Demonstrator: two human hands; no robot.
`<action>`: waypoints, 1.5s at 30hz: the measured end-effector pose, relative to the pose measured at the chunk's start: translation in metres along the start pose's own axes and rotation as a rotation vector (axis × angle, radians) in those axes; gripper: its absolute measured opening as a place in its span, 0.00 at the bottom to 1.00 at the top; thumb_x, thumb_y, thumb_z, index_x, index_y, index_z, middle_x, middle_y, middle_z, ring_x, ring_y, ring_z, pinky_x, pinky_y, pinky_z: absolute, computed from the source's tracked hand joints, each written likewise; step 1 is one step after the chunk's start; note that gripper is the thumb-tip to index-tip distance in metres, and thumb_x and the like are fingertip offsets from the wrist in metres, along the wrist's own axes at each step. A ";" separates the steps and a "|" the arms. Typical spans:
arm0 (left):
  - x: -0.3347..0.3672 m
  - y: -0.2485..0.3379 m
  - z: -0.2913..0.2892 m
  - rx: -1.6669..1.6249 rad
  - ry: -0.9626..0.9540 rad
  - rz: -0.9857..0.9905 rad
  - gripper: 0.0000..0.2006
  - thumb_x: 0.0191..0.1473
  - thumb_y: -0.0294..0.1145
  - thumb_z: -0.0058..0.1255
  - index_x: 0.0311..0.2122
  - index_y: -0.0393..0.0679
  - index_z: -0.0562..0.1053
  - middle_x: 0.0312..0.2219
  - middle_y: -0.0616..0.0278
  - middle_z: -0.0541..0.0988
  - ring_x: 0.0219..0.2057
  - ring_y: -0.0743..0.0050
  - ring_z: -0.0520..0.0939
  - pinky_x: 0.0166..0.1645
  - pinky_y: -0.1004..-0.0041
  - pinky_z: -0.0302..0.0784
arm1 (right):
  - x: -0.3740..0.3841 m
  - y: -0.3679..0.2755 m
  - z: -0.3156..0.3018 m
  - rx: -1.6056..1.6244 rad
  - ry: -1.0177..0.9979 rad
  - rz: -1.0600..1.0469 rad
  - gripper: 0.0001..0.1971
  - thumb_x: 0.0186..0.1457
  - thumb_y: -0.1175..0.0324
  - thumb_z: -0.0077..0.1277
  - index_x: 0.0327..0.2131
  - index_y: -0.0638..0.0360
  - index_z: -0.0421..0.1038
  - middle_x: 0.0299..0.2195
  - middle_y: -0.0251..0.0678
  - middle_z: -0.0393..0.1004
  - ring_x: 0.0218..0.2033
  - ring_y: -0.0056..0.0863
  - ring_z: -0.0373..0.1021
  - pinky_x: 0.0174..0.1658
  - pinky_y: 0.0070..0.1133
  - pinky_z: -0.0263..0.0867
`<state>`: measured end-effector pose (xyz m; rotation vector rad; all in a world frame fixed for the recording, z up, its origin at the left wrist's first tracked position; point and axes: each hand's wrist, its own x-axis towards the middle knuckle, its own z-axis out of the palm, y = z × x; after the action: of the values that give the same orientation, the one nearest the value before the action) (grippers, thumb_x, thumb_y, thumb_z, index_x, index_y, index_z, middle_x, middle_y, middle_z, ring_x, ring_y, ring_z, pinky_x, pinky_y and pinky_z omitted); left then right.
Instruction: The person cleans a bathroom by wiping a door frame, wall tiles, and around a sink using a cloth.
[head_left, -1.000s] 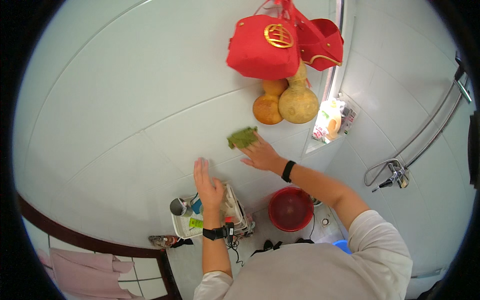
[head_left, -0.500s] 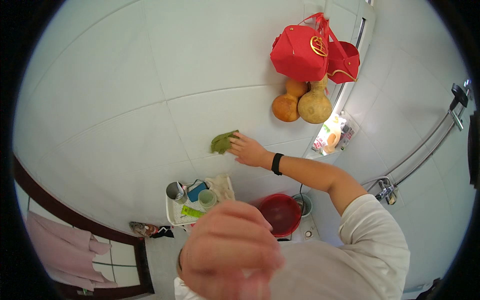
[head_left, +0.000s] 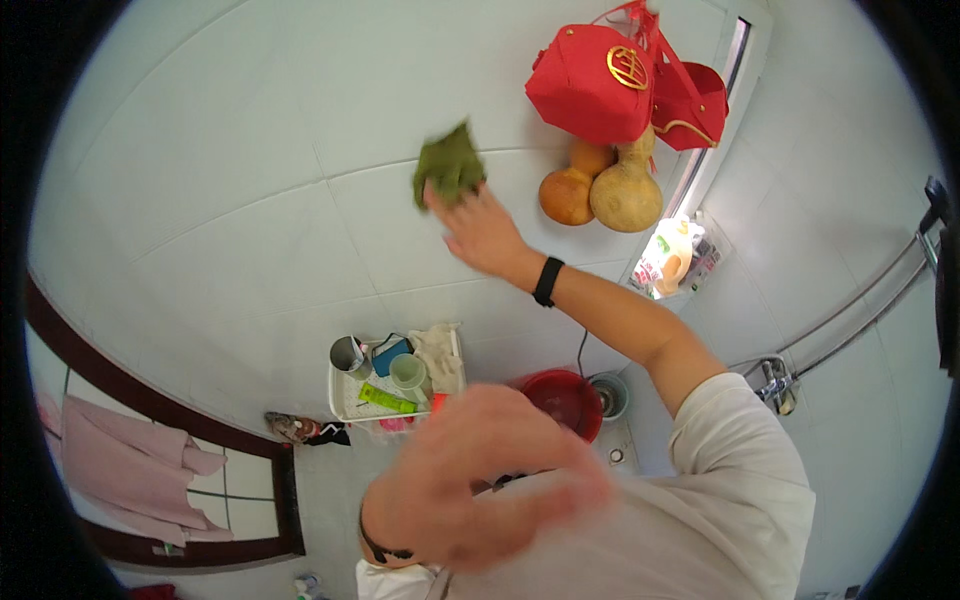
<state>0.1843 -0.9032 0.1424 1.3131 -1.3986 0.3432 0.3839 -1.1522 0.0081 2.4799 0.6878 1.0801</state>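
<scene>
My right hand (head_left: 482, 228) reaches up to the white tiled wall (head_left: 250, 230), its fingers on a crumpled green cloth (head_left: 450, 165) held against the tiles beside a grout line. A black band (head_left: 548, 281) circles that wrist. To the right of the cloth, two gourds (head_left: 627, 197) hang below red bags (head_left: 594, 84). Close to the camera and smeared by motion, my left hand (head_left: 480, 480) is bent in front of my chest. A gap shows between its thumb and fingers, but the fingertips are too blurred to read. Nothing can be made out in it.
Below, a white rack (head_left: 345, 403) bears a metal cup (head_left: 349, 355), a pale green cup (head_left: 408, 371), a green tube (head_left: 387, 398) and a beige cloth (head_left: 436, 355). A red basin (head_left: 562, 398) stands right of it. A shower hose (head_left: 850, 325) runs along the right wall; a pink towel (head_left: 130, 470) hangs left.
My right hand has moved up the wall with the green cloth, which is more spread out now. My left hand has shifted slightly, and a gap between thumb and fingers has appeared.
</scene>
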 end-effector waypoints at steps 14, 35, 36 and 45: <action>-0.083 -0.227 -0.145 0.928 0.212 -0.334 0.33 0.46 0.22 0.49 0.62 0.43 0.66 0.64 0.43 0.59 0.65 0.36 0.58 0.66 0.50 0.56 | 0.035 -0.047 -0.009 0.074 0.056 0.466 0.34 0.52 0.62 0.55 0.62 0.62 0.60 0.47 0.43 0.68 0.54 0.45 0.63 0.63 0.43 0.54; -0.089 -0.268 -0.158 0.912 0.159 -0.375 0.39 0.49 0.25 0.50 0.68 0.47 0.57 0.70 0.41 0.44 0.70 0.35 0.43 0.68 0.38 0.43 | 0.067 -0.103 -0.020 0.201 0.108 0.769 0.37 0.51 0.69 0.57 0.64 0.63 0.56 0.52 0.49 0.65 0.51 0.52 0.63 0.56 0.36 0.62; -0.090 -0.267 -0.156 0.922 0.149 -0.386 0.39 0.49 0.25 0.50 0.68 0.46 0.57 0.70 0.41 0.44 0.70 0.34 0.43 0.68 0.38 0.43 | 0.069 -0.099 -0.024 0.208 0.109 0.760 0.37 0.51 0.69 0.57 0.64 0.63 0.56 0.52 0.49 0.65 0.51 0.52 0.63 0.56 0.36 0.62; -0.079 -0.254 -0.148 0.941 0.110 -0.398 0.39 0.49 0.22 0.50 0.69 0.43 0.55 0.70 0.40 0.43 0.70 0.34 0.42 0.70 0.44 0.42 | 0.062 -0.096 -0.018 0.250 0.078 0.765 0.35 0.49 0.72 0.56 0.63 0.61 0.60 0.47 0.45 0.66 0.48 0.47 0.64 0.54 0.36 0.63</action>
<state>0.4493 -0.8309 0.0104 2.2428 -0.8397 0.8416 0.3790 -1.0362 0.0090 3.0221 -0.1661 1.4036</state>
